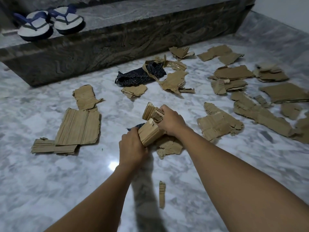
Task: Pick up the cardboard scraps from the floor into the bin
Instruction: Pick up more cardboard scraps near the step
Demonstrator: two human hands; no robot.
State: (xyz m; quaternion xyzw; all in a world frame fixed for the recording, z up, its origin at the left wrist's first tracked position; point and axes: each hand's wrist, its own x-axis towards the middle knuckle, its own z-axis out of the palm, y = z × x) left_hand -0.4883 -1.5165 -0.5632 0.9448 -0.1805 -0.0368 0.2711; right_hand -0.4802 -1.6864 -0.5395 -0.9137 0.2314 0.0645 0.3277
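Fingers of the left hand and right hand are clamping a folded cardboard wad just above the floor, seemingly compacting it for easier carrying.

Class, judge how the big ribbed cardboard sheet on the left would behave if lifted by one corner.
The big ribbed cardboard sheet is probably light, being thin corrugated board. It likely bends along its visible flutes. Flat on the glossy floor, it may slide when pushed.
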